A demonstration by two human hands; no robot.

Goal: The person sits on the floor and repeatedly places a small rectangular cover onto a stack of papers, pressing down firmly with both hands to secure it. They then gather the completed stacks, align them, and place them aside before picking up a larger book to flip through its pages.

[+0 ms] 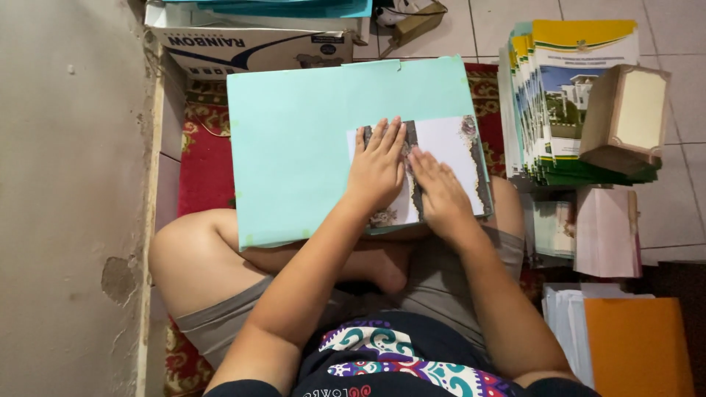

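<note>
— Where is the card being pressed?
— The white floral-edged card (448, 158) is laid at frame centre on a turquoise board (294, 147); the left hand (377, 170) and right hand (440, 190) are spread flat on it, fingers extended, nothing gripped.
— And open room?
— Bare board is seen leftward; stacked booklets (559, 103) are crowded at upper right.

Person observed wearing grey shorts (441, 287) and a dark top (390, 367) bearing teal, purple and white swirl print. Both forearms bare; no sleeves, rings or watch visible.
</note>
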